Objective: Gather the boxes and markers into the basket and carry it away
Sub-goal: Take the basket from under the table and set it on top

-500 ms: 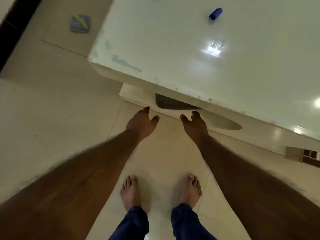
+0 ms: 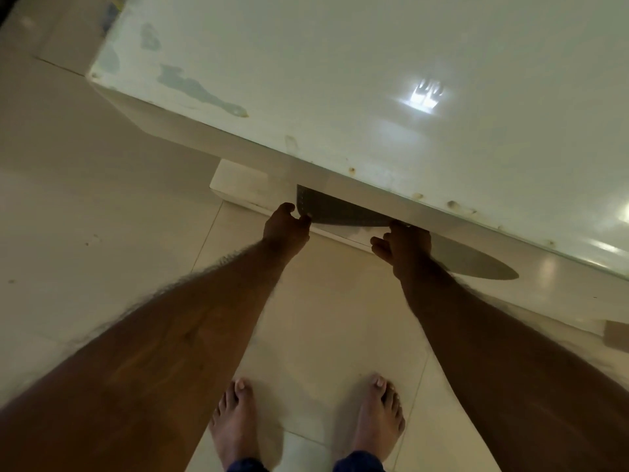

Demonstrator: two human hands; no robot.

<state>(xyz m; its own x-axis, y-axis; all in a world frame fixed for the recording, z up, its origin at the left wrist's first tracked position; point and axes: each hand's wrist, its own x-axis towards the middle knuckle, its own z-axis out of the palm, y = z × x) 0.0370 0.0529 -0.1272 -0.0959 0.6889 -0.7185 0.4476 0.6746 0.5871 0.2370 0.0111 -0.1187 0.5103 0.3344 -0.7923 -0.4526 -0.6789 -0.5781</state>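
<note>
A dark grey perforated basket (image 2: 343,212) sits on the low shelf under the white table (image 2: 340,80); only its near rim and a strip of wall show, the rest is hidden by the tabletop. My left hand (image 2: 285,229) is at the basket's left end, thumb and fingers closed on the rim. At the rim further right is my right hand (image 2: 406,245), fingers curled around it. No boxes or markers are in view.
The table's thick front edge (image 2: 442,219) overhangs the basket just above my hands. My bare feet (image 2: 235,424) stand on the pale tiled floor (image 2: 102,233) in front of it. A brown object (image 2: 616,338) lies on the floor at the right.
Both hands have moved forward from open in the air to the basket's rim and closed on it. The view has dropped closer, so the blue marker on the table is out of frame.
</note>
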